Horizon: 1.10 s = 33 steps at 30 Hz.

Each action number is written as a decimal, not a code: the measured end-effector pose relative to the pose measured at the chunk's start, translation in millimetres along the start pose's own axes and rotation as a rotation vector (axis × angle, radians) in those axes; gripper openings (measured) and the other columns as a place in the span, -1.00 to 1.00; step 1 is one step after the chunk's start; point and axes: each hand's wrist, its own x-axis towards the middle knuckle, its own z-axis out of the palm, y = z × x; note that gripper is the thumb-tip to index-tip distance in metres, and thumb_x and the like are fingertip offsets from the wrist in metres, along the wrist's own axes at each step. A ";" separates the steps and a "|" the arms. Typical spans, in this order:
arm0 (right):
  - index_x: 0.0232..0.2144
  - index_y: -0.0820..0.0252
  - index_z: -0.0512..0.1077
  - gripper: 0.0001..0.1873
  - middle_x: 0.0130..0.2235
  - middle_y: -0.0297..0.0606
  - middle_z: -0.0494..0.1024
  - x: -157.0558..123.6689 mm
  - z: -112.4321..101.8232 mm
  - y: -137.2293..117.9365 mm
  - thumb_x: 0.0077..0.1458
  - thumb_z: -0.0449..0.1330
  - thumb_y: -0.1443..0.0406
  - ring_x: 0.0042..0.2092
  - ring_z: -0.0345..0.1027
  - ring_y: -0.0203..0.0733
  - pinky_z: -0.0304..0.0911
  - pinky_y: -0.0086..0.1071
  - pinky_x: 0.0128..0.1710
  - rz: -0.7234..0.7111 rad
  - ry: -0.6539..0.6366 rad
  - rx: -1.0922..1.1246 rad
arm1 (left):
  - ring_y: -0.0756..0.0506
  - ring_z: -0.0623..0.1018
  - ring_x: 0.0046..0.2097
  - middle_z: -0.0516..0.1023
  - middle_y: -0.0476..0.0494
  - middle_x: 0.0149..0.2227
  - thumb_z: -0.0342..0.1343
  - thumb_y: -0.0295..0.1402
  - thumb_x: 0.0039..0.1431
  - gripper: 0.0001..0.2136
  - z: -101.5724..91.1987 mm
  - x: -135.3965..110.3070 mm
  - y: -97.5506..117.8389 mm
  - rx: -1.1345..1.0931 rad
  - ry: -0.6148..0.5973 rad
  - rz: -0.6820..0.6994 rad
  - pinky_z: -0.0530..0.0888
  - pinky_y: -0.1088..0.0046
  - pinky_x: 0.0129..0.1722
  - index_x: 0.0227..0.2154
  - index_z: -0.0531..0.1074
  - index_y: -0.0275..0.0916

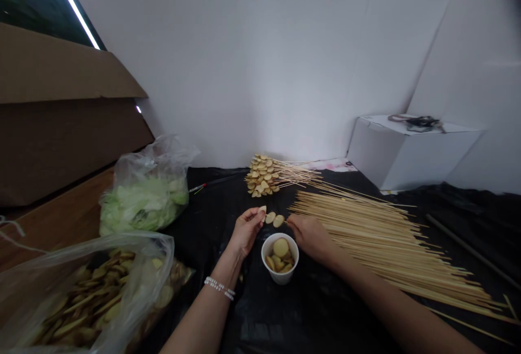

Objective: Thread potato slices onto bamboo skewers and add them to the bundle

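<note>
My left hand pinches a pale potato slice at its fingertips, above a white cup holding several more slices. My right hand is closed on a thin bamboo skewer with two slices threaded on its tip, pointing toward the left hand. The two hands nearly meet over the cup. A beaded bracelet circles my left wrist.
A heap of finished skewers lies at the back. A wide pile of bare bamboo skewers spreads to the right. On the left are a bag of lettuce, a bag of potato slices and cardboard boxes. A white box stands back right.
</note>
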 end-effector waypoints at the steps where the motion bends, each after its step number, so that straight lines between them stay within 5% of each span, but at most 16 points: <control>1: -0.41 0.18 0.35 -0.75 -0.37 -0.29 0.51 0.2 0.3 0.9 0.25 -0.06 0.31 -0.34 0.32 -0.30 -0.03 -0.43 -0.38 -0.001 -0.006 0.015 | 0.10 0.46 -0.42 0.53 -0.01 -0.46 0.44 -0.42 -0.32 -0.73 -0.3 0.0 0.5 -0.004 -0.010 -0.011 0.38 0.62 -0.40 -0.47 0.53 -0.31; 33: -0.36 0.18 0.36 -0.74 -0.37 -0.24 0.50 -4.2 0.6 -5.8 0.27 -0.09 0.32 -0.35 0.31 -0.27 -0.04 -0.40 -0.39 -0.034 0.043 -0.142 | 0.08 0.45 -0.47 0.52 -0.01 -0.47 0.43 -0.37 -0.31 -0.57 2.5 -2.5 0.4 0.113 -0.068 0.019 0.32 0.60 -0.45 -0.35 0.35 -0.25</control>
